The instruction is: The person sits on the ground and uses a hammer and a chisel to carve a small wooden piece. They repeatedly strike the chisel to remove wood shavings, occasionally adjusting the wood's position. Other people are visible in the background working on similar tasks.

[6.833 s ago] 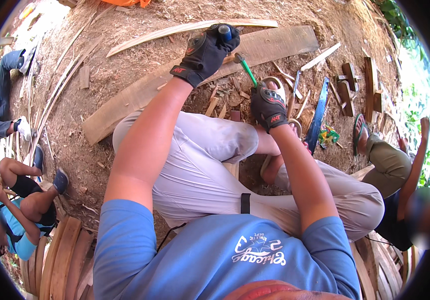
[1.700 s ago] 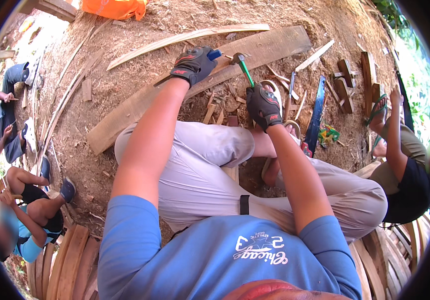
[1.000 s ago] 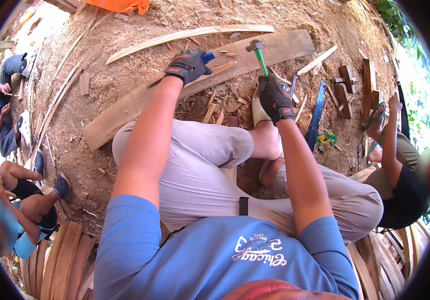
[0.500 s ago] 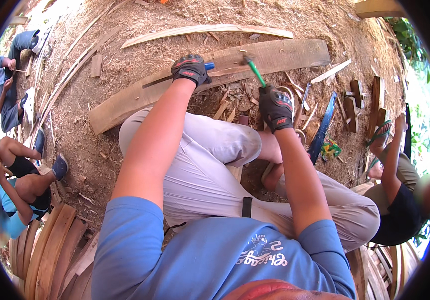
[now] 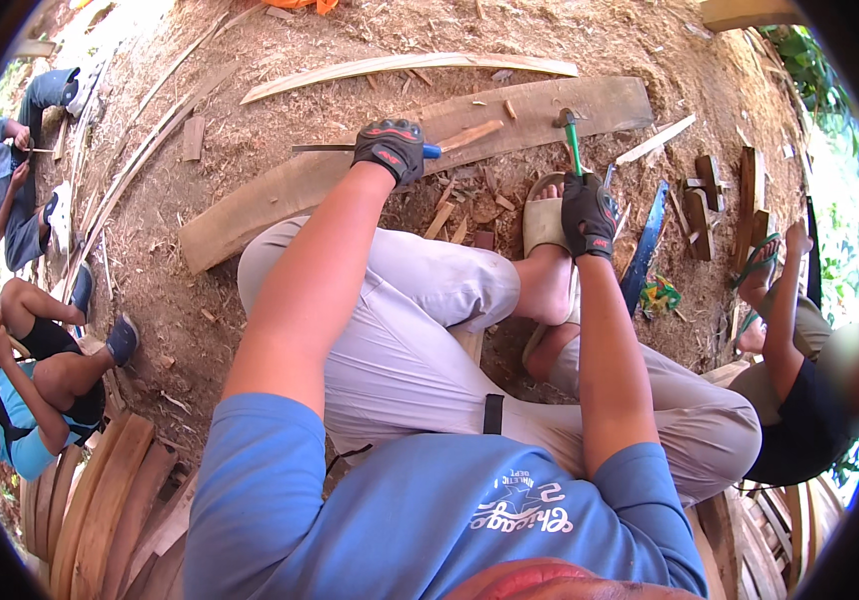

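Note:
My left hand (image 5: 391, 150), in a black glove with red marks, is closed round a chisel with a blue handle (image 5: 432, 151). Its dark blade (image 5: 322, 148) points left over a wide, curved plank (image 5: 260, 208) on the ground. A pale wood splinter (image 5: 472, 135) lies beside the handle's end. My gloved right hand (image 5: 589, 214) grips the green shaft of a hammer (image 5: 574, 145), whose head is over the plank's right part, apart from the chisel. The plank lies just beyond my bent knee.
A long, thin wood strip (image 5: 410, 65) lies beyond the plank. To the right are a blue handsaw (image 5: 644, 245), short wood blocks (image 5: 699, 222) and a seated person (image 5: 800, 400). Two people sit at the left. Curved boards (image 5: 110, 500) are stacked at lower left. Shavings cover the ground.
The hammer and my right hand have moved right, away from the chisel. My left hand has shifted slightly right, and the chisel lies more level. The splinter now shows beside its handle.

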Demonstrator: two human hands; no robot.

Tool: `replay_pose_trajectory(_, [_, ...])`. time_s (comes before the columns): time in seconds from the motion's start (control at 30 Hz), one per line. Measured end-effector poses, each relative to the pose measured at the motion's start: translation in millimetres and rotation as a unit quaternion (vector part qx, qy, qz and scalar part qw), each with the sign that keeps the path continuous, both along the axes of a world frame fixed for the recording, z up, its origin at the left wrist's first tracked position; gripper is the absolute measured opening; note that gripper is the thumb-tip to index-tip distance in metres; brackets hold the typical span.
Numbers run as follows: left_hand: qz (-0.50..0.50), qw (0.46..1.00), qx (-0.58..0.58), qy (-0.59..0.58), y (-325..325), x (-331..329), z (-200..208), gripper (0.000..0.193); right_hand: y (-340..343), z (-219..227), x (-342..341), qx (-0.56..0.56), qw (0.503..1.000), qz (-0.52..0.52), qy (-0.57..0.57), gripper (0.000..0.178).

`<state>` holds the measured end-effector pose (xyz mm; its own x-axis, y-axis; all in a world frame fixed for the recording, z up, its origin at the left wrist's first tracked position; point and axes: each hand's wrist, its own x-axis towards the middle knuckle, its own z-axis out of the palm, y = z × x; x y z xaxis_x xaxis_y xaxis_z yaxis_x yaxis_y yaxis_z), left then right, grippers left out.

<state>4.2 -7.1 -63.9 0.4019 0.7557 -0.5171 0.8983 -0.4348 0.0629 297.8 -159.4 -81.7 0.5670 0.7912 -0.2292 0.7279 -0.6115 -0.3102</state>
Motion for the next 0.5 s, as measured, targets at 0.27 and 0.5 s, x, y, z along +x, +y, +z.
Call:
replay_pose_trajectory(0.27, [-0.046, 0.996, -0.037, -0.064, -2.8, 19.0, 41.7, 0.039, 6.9, 11.3, -2.2, -0.040, 0.994, 0.073, -0.069, 0.041])
replay_pose_trajectory(0.5, [-0.090, 0.973, -0.038, -0.211, -26.3, 43.9, 56.7, 0.030, 36.6, 64.8, -44.0, 0.190, 0.906, 0.023, 0.378, 0.044])
